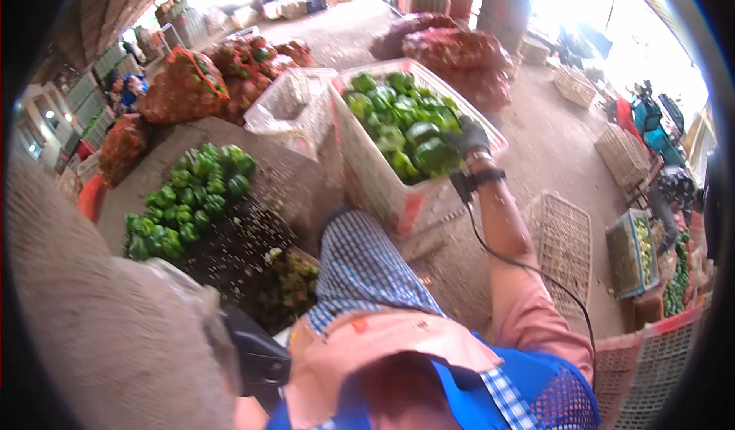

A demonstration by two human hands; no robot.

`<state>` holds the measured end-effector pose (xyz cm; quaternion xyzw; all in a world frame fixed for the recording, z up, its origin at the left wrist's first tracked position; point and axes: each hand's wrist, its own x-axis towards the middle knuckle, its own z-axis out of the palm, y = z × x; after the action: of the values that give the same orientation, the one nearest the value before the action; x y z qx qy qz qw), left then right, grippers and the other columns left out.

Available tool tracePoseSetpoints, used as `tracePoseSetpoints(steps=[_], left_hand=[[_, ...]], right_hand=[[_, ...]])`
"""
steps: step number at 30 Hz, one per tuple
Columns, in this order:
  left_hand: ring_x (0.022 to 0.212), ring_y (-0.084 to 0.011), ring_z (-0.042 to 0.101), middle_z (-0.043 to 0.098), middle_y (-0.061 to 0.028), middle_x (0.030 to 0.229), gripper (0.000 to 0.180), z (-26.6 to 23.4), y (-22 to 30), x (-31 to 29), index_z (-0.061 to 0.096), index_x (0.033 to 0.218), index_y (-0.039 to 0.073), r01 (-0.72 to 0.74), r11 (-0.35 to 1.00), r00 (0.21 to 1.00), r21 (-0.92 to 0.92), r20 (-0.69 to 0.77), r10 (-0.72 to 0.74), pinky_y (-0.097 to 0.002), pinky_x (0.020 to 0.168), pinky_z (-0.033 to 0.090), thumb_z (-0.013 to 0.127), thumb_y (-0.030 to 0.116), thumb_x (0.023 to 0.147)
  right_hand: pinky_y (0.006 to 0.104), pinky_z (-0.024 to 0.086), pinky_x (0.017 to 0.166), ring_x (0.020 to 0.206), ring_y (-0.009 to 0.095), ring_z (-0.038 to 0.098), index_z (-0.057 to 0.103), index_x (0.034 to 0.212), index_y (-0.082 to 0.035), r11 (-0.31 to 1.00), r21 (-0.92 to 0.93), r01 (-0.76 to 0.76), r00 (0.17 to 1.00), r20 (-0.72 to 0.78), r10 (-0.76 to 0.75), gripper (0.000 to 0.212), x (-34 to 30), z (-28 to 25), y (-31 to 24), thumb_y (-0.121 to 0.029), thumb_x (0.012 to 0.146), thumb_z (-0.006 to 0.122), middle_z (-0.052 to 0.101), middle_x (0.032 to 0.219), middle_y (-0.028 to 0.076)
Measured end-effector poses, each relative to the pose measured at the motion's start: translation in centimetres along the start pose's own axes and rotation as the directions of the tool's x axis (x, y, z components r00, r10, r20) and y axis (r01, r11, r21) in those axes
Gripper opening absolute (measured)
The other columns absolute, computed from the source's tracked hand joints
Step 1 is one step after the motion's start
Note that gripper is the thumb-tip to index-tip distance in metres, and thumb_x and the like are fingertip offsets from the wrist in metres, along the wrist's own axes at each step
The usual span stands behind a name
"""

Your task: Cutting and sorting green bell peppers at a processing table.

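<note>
My right hand [473,138], in a dark grey glove, is over the right side of a white plastic crate [367,174]. Its fingers are curled against a large dark green bell pepper [435,156], partly hidden by the glove. Glossy green bell peppers [387,112] fill the crate. A black strap with a cable circles my right wrist. My left hand is out of sight; a large blurred beige shape [115,330] covers the lower left. On the ground left of my knees lies a pile of green peppers [187,197].
Red mesh sacks [184,89] stand at the back left, more sacks [459,51] behind the crate. A second white crate [295,101] adjoins it on the left. Dark debris [245,246] lies by my knees. Right are a flat crate [563,239] and a blue-edged crate [632,254].
</note>
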<state>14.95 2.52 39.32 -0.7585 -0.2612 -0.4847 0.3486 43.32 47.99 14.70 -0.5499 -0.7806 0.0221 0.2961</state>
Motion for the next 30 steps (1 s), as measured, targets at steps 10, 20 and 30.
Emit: tracePoseSetpoints(steps=[10,20,30], left_hand=[[0.131,-0.0288,0.043,0.046,-0.0173,0.139,0.071,-4.1,8.4,-0.3,0.036,0.141,-0.003,0.100,0.981,0.995,0.169,-0.032,-0.096,-0.0397,0.114,0.026,0.068,0.014,0.080],[0.130,-0.0289,0.043,0.046,-0.0170,0.138,0.071,-10.8,6.6,-1.7,0.036,0.141,-0.003,0.015,0.763,0.998,0.646,-0.052,0.024,-0.0395,0.113,0.027,0.067,0.012,0.079],[0.129,-0.0290,0.044,0.047,-0.0167,0.137,0.070,-11.9,6.4,-3.3,0.036,0.141,-0.003,0.173,0.667,0.984,0.724,-0.160,-0.082,-0.0394,0.113,0.027,0.067,0.010,0.079]], right_hand=[[0.0428,0.051,0.083,0.098,0.034,0.065,0.061,0.118,-0.006,0.996,-0.074,-0.041,0.988,0.145,0.052,0.054,-2.4,-2.5,6.1,-0.040,0.077,0.069,0.067,0.108,0.019],[0.0445,0.052,0.076,0.093,0.033,0.068,0.059,0.122,-0.005,0.994,-0.053,-0.093,0.995,0.029,0.095,0.048,5.7,5.5,11.6,-0.032,0.083,0.065,0.068,0.107,0.017],[0.0440,0.049,0.085,0.098,0.037,0.064,0.055,0.126,-0.003,0.977,-0.124,-0.173,0.978,-0.142,0.155,0.048,0.3,2.0,8.7,-0.021,0.082,0.065,0.065,0.110,0.023]])
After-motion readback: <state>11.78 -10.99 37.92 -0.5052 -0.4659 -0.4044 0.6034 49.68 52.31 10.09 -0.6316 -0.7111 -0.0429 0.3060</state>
